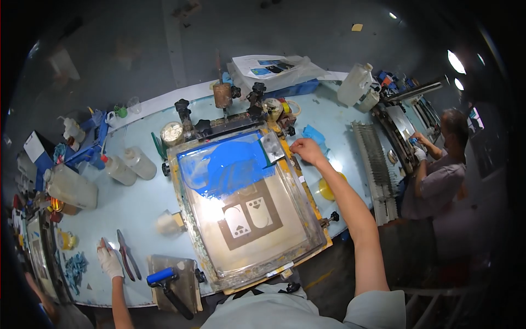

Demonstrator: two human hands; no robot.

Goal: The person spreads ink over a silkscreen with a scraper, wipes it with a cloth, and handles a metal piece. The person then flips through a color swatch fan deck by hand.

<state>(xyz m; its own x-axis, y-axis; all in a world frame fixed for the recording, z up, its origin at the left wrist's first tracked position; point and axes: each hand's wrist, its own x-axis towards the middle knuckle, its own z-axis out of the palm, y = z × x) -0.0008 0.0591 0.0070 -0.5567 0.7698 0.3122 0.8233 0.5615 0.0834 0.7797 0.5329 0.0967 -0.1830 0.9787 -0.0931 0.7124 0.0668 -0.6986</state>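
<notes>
Right fingers: drawn together at the tips on the bare right hand (pixel 308 151), just off the screen's upper right edge; whether they pinch anything can't be made out.
Left fingers: spread out on the bench in a white glove; the left hand (pixel 111 262) grips nothing that shows, with 1 red-handled tool (pixel 126 257) just beside it.
Screen: the screen (pixel 298 222) lies in the middle of the bench (pixel 164 236), in front of the person, 2 pale shapes inside its brown rectangle.
Ink: blue ink (pixel 233 164) spread over the screen's far part.
Scraper: the scraper (pixel 272 147) rests at the ink's right end, near the right hand.
Roller: 1 blue roller (pixel 162 275) on a dull plate (pixel 189 274), near left corner of the screen.
Bottles: 2 bottles (pixel 139 163) left of the screen, beside a jug (pixel 74 187).
Right side: blue cloth (pixel 316 137) and yellow tub (pixel 332 187) near the right forearm.
Co-worker: 1 person (pixel 446 175) at the far right.
</notes>
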